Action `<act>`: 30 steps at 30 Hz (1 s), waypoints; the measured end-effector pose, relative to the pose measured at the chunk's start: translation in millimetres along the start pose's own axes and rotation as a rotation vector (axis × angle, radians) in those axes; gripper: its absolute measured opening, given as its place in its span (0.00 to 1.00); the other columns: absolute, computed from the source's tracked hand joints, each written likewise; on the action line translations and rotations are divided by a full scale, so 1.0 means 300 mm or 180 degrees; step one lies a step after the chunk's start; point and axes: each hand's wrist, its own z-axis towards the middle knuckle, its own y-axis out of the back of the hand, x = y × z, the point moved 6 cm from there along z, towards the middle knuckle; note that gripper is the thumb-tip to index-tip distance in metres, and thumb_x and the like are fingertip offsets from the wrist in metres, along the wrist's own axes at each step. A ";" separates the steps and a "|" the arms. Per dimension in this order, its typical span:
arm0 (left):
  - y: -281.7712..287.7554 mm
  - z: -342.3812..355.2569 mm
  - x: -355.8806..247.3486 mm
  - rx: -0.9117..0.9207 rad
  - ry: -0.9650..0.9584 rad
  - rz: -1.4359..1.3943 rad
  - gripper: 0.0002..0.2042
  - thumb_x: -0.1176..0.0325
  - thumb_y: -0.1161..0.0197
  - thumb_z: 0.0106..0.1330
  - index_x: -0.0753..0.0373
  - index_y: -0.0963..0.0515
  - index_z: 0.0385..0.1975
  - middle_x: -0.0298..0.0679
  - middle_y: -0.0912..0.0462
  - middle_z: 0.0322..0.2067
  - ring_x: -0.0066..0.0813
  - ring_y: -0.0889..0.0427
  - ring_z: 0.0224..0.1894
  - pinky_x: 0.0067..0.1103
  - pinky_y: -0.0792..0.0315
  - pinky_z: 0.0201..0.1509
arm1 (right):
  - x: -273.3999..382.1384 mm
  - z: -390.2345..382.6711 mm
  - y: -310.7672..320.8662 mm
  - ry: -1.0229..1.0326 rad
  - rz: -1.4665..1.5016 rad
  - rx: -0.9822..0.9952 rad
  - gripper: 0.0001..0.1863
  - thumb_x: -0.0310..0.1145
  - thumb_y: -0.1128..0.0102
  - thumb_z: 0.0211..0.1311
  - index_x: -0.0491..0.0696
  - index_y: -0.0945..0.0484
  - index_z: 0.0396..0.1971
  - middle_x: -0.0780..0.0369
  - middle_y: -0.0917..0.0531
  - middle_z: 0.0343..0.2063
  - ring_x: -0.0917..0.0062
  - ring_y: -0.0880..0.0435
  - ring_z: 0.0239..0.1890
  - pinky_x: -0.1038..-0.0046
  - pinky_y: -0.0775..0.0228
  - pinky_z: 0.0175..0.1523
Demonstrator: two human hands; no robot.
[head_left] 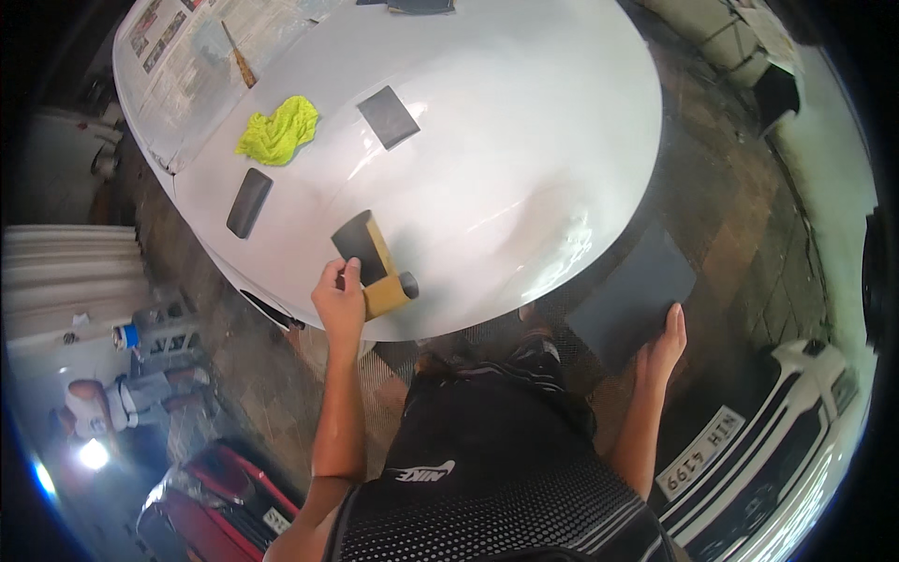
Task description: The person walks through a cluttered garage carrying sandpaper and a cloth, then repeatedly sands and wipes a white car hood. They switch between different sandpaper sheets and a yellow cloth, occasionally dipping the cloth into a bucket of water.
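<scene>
My left hand point(340, 298) is closed on curled sandpaper point(391, 292), black on its grit side and tan on its back. Part of it stands up as a flap and part is rolled into a tube, over the near edge of a white car hood point(468, 103). I cannot tell whether it is one piece or two. Off the hood's right edge, my right hand point(661, 344) grips a large dark grey sheet of sandpaper point(635, 295) by its lower right edge, thumb on top. On the hood lie a small grey sandpaper piece point(389, 118), a dark sanding block point(249, 203) and a crumpled yellow-green cloth point(278, 131).
Newspaper and plastic sheeting point(201, 70) cover the hood's far left, with a thin pointed tool point(239, 58) on top. Behind me are a white car point(758, 459) at right and a red car point(225, 496) at left. A person point(112, 407) is farther left.
</scene>
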 end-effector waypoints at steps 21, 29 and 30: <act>-0.191 0.162 -0.387 -0.0441 0.0206 0.0537 0.11 0.67 0.34 0.72 0.72 0.18 0.37 0.27 0.28 0.22 0.14 0.33 0.25 0.17 0.38 0.29 | 0.173 0.774 -0.141 -0.0216 -0.0094 -0.0248 0.23 0.37 0.40 0.75 0.40 0.25 0.63 0.62 0.16 0.48 0.79 0.17 0.45 0.74 0.24 0.50; -0.184 0.279 -0.322 -0.0111 -0.0122 0.0098 0.10 0.68 0.34 0.72 0.72 0.18 0.37 0.26 0.28 0.22 0.14 0.34 0.26 0.16 0.38 0.30 | 0.251 0.568 -0.119 0.0229 -0.0022 -0.0419 0.21 0.31 0.48 0.79 0.37 0.27 0.65 0.58 0.18 0.55 0.73 0.18 0.53 0.70 0.26 0.60; -0.189 0.299 -0.332 -0.0070 -0.0152 0.0051 0.10 0.68 0.33 0.72 0.71 0.18 0.37 0.26 0.28 0.23 0.14 0.34 0.26 0.17 0.38 0.30 | 0.248 0.537 -0.100 0.0304 0.0044 -0.0414 0.21 0.31 0.48 0.79 0.38 0.28 0.65 0.58 0.18 0.56 0.72 0.18 0.55 0.70 0.27 0.61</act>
